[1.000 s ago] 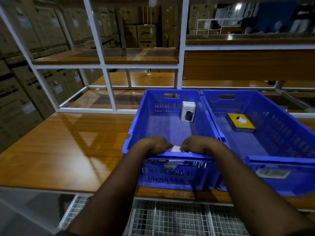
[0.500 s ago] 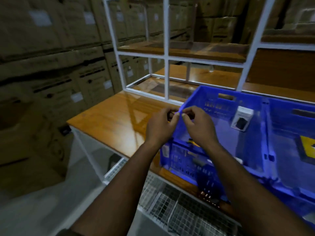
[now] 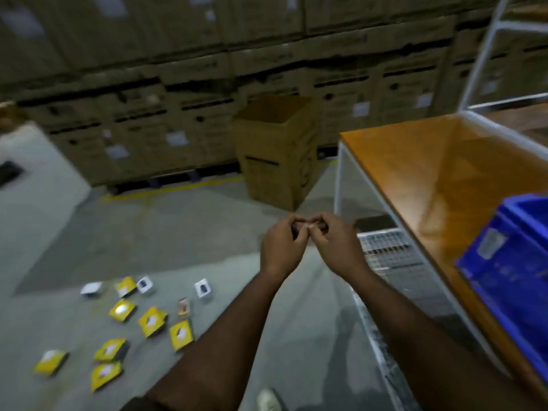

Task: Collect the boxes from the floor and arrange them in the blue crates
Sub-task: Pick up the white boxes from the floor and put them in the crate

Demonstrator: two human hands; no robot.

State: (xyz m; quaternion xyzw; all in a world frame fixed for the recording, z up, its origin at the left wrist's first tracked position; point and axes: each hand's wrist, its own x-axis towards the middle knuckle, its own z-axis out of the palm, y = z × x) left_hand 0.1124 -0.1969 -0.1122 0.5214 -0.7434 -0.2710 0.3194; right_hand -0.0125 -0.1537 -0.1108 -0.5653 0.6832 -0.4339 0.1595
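Note:
Several small boxes lie scattered on the grey floor at the lower left: yellow boxes (image 3: 152, 321) and white boxes (image 3: 203, 288). A corner of one blue crate (image 3: 510, 271) shows at the right, standing on the wooden table (image 3: 430, 173). My left hand (image 3: 281, 247) and my right hand (image 3: 335, 247) are raised in front of me over the floor. Their curled fingertips touch each other, and I see nothing held in either. Both hands are well above and to the right of the boxes.
An open tall cardboard carton (image 3: 275, 149) stands on the floor beyond my hands, beside the table's end. Stacked cartons (image 3: 178, 114) wall off the back. A wire mesh shelf (image 3: 385, 250) sits under the table. My shoe (image 3: 268, 400) shows at the bottom.
My view has swung left, away from the crates and down to the floor. My hands left the crate's rim and now meet in mid-air, fingertips together.

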